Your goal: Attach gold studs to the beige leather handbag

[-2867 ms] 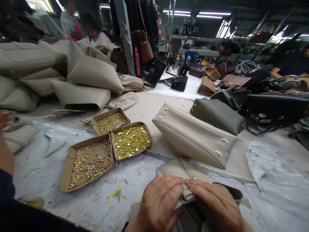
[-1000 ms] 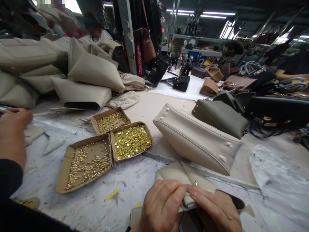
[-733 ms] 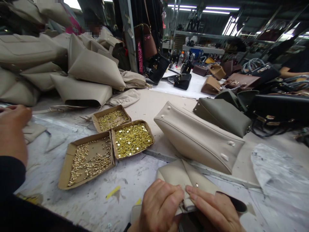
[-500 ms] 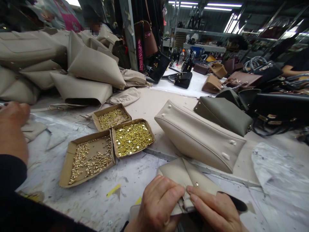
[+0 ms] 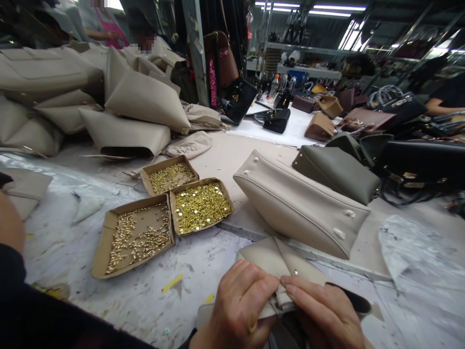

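At the bottom of the view both of my hands are on a beige leather handbag [image 5: 269,257]. The thumb and fingers of my left hand [image 5: 241,300] pinch its edge, with a ring on one finger. Close beside it, my right hand [image 5: 325,308] is pressed on the same edge, thumb and fingertips closed. A small metal stud [image 5: 296,272] sits in the leather just above my right hand. Whatever is between my fingertips is hidden. Just beyond lies a larger beige handbag [image 5: 301,203] on its side, its base with feet turned toward me.
Cardboard trays hold small gold screws [image 5: 201,206], gold studs [image 5: 140,242] and more gold pieces [image 5: 170,177]. A co-worker's arm [image 5: 10,228] reaches in from the left. Beige bags [image 5: 145,97] are piled behind; an olive bag [image 5: 336,169] and plastic sheet [image 5: 417,252] lie right.
The co-worker's hand at the left has drawn back and down, mostly out of view. A person in a pink apron at the back has shifted. My hands stay nearly still on the bag.
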A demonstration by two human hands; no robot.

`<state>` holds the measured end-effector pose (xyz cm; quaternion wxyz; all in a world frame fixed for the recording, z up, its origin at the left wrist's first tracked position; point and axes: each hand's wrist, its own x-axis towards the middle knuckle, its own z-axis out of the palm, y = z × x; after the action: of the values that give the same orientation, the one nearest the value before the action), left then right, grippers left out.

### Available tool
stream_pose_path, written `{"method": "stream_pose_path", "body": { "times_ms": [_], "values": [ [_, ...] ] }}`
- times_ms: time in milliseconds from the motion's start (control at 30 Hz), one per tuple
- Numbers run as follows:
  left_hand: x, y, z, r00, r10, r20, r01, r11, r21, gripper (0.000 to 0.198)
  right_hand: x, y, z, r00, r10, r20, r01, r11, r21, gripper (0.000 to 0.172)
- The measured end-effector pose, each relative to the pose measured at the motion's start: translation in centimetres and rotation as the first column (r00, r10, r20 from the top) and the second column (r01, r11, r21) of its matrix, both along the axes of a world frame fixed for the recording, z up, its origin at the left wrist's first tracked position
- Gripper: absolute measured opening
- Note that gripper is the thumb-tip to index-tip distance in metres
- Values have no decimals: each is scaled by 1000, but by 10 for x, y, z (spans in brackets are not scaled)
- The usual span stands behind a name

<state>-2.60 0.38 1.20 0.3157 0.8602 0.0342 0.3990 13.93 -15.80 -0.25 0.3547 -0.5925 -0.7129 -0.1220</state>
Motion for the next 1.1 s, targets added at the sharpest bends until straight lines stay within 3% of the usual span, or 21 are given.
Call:
{"method": "stream_pose_path", "body": {
  "times_ms": [133,233,367,567,733,900,1100],
  "values": [
    [2,-2,-3,999,14,35,-15,999,28,16,-2,8,3,998,-5,-59,6,1000,25,41],
    [6,0,0,999,22,-37,-24,999,-45,16,-5,21,14,983,-5,-185,13,999,41,30],
    [11,8,12,992,10,-127,-28,989,-143,20,-7,39,32,938,-44,-344,25,998,-60,23],
    [14,17,26,954,2,-301,-74,971,-228,20,-2,45,38,986,-67,-153,45,988,-145,27],
    [14,16,26,973,-51,-226,-10,965,-264,27,6,38,32,997,-47,61,50,998,-48,28],
    [7,8,16,991,10,-132,-23,995,-98,21,7,27,18,977,-63,206,48,996,79,40],
    [-2,4,7,995,89,-42,-83,988,129,17,4,23,15,973,-6,232,-8,998,59,48]
  ]
}}
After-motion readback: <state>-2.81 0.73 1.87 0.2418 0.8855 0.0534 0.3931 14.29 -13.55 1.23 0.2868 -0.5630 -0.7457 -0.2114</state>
